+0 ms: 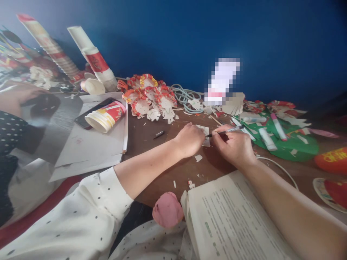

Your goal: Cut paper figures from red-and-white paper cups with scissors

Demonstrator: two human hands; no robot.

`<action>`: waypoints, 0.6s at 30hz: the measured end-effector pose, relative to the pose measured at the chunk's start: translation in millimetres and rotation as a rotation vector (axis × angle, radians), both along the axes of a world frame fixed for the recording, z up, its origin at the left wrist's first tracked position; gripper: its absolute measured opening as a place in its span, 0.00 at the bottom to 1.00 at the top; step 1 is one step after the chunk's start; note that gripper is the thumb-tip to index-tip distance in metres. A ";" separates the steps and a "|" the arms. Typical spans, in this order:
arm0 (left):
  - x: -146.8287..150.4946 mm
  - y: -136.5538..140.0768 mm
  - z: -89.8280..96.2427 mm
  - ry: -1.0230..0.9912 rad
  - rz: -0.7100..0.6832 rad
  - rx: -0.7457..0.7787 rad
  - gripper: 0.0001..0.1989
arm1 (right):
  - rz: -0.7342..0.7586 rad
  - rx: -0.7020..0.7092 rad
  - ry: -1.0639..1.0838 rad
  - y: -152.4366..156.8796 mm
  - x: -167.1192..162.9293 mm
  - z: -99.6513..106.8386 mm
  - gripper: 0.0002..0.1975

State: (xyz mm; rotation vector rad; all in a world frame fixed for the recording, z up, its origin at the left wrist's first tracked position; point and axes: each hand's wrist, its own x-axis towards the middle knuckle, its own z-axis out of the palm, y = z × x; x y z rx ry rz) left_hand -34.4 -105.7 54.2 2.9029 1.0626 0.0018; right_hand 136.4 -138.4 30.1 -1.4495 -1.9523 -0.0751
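Observation:
My right hand (233,146) grips a dark, slim marker pen (230,130), its tip pointing left onto a small piece of white paper (206,140). Closed and resting on the brown table, my left hand (190,140) holds that paper down from its left side; its fingertips are mostly hidden. Left of this hand lies a loose black pen cap (159,134). A torn white scrap (198,158) is just below the paper.
Stacked paper cups (99,66) lean at the back left, beside red-and-white cut paper pieces (149,95). More cups (105,117) lie over a phone (84,121). A green sheet (303,146) carries markers. Printed pages (230,216) are in front. Another person's arm (24,95) is at left.

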 end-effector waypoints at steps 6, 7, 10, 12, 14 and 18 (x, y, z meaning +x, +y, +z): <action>0.0 -0.6 1.8 0.000 -0.004 0.004 0.11 | 0.014 -0.008 0.008 0.0 0.8 -0.1 0.08; 0.1 -0.6 1.9 0.002 -0.004 0.002 0.11 | 0.015 -0.008 0.011 0.0 0.9 0.0 0.08; 0.4 -0.2 1.8 0.007 -0.003 -0.002 0.11 | 0.011 -0.008 0.010 -0.2 1.1 0.4 0.08; 0.4 0.0 1.3 0.000 -0.006 0.000 0.11 | 0.011 -0.012 0.007 -0.2 1.1 0.7 0.08; 0.3 0.2 0.4 -0.011 -0.007 0.001 0.12 | 0.011 -0.013 0.005 -0.1 1.1 0.9 0.08; 0.3 0.4 -0.9 -0.015 -0.004 0.001 0.12 | 0.005 -0.013 0.018 -0.3 0.8 0.9 0.08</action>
